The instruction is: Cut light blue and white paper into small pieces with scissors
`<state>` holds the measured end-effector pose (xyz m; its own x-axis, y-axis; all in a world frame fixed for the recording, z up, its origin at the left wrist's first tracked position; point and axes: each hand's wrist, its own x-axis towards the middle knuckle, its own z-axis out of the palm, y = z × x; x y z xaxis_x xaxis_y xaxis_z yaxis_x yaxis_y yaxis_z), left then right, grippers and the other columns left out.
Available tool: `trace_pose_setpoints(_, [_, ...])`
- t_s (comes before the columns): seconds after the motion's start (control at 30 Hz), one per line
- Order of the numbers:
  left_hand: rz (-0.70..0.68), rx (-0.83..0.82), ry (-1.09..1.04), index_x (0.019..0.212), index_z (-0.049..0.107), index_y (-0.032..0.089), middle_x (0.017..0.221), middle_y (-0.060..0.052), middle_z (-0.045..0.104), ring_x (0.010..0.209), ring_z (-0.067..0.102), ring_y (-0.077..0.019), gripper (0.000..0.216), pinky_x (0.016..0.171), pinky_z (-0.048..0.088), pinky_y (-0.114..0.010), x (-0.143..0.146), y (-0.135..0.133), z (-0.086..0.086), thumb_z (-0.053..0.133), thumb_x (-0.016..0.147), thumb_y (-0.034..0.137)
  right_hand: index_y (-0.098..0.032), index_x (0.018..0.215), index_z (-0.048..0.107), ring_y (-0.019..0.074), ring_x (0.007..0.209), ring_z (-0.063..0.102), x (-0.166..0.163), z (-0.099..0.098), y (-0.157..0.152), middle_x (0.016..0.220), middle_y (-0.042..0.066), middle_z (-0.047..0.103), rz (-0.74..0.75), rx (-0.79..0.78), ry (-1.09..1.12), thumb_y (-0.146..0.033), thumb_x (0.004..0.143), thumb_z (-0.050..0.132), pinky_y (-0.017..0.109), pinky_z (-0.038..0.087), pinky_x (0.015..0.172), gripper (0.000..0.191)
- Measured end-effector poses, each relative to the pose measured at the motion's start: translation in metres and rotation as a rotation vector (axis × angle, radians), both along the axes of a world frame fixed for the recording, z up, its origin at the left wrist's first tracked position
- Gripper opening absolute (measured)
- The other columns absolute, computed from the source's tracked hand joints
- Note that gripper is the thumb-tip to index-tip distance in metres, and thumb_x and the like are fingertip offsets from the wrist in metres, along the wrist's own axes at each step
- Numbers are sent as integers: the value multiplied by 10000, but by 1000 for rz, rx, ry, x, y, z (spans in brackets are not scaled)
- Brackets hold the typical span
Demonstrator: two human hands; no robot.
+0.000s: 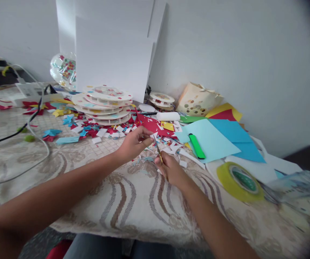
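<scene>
My left hand [134,143] pinches a small white scrap of paper [155,135] between thumb and fingertips over the patterned tablecloth [133,201]. Just to its right, my right hand [171,169] is closed around a pair of small scissors [159,153], whose blades point up toward the scrap. Both hands sit near the table's middle, among loose bits of cut paper [176,147].
Behind the hands stand stacked round white discs [103,104], red and blue paper cuttings [90,129], coloured sheets [219,138] with a green lighter-like stick [197,146], and a white tube [168,116]. A yellow tape roll [238,180] lies right. Cables [27,126] cross the left. White boards [111,46] lean on the wall.
</scene>
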<state>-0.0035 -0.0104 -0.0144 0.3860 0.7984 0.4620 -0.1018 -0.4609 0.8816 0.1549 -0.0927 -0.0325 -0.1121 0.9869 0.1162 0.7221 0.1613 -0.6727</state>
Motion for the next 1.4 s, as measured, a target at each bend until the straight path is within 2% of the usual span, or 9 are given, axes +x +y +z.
trace_pose_setpoints(0.37, [29, 85, 39, 824, 523, 160, 739, -11, 598, 671, 566, -98, 189, 621, 454, -226, 1, -2, 0, 590, 732, 310, -194, 693, 387, 117, 524, 423, 0, -1, 0, 555, -28, 451, 8, -2, 73, -613, 821, 328, 235, 305, 527, 442])
trace_pose_setpoints(0.6, [71, 99, 99, 976, 549, 136, 694, -10, 578, 646, 537, -94, 280, 632, 437, -236, -1, -5, 1, 572, 747, 297, -190, 706, 425, 123, 540, 442, -1, -3, 3, 576, -17, 480, -12, -11, 86, -596, 812, 371, 234, 328, 531, 423])
trace_pose_setpoints(0.73, [20, 64, 70, 1267, 321, 164, 659, 24, 556, 607, 522, -88, 589, 602, 414, -234, -3, -7, 5, 577, 742, 243, -186, 701, 449, 126, 535, 459, -3, 1, 2, 563, -12, 501, -25, -6, 22, -544, 818, 410, 229, 328, 528, 379])
trace_pose_setpoints(0.8, [-7, 43, 21, 1329, 214, 180, 628, 42, 532, 572, 505, -82, 702, 583, 400, -233, -3, -6, 5, 586, 735, 226, -185, 702, 463, 133, 547, 476, -3, 2, 1, 571, -6, 521, -35, 1, -13, -511, 822, 425, 227, 328, 529, 350])
trace_pose_setpoints(0.87, [-24, 32, -11, 1345, 185, 189, 612, 50, 516, 554, 489, -77, 733, 575, 392, -232, -2, -6, 4, 590, 734, 217, -185, 712, 481, 142, 577, 505, -3, 4, 1, 604, 7, 556, -37, 10, -36, -472, 830, 434, 227, 335, 539, 313])
trace_pose_setpoints(1.0, [-40, 6, -42, 1343, 194, 199, 613, 51, 509, 554, 483, -73, 728, 565, 386, -222, 0, -4, 2, 592, 734, 218, -183, 725, 506, 157, 623, 551, -1, 3, 2, 660, 32, 612, -41, 15, -75, -425, 838, 434, 232, 354, 567, 277])
trace_pose_setpoints(1.23, [-64, -76, -87, 1328, 232, 181, 581, 64, 481, 519, 438, -62, 717, 521, 355, -198, 1, -4, 4, 606, 718, 228, -181, 699, 530, 171, 618, 557, 1, -2, 6, 639, 44, 620, -44, 37, -95, -455, 837, 399, 234, 341, 550, 334])
trace_pose_setpoints(1.3, [-45, -89, -66, 1309, 286, 170, 594, 56, 486, 534, 444, -66, 678, 525, 355, -198, 1, -4, 4, 607, 715, 241, -178, 684, 525, 168, 595, 550, 1, -3, 8, 620, 46, 612, -47, 51, -93, -470, 839, 379, 234, 326, 536, 362])
trace_pose_setpoints(1.4, [4, -111, -32, 1172, 479, 130, 629, 27, 502, 568, 449, -70, 486, 536, 355, -202, 2, -5, 3, 593, 722, 275, -174, 674, 524, 167, 580, 540, 0, -6, 11, 603, 52, 599, -61, 93, -121, -483, 840, 359, 235, 297, 520, 388])
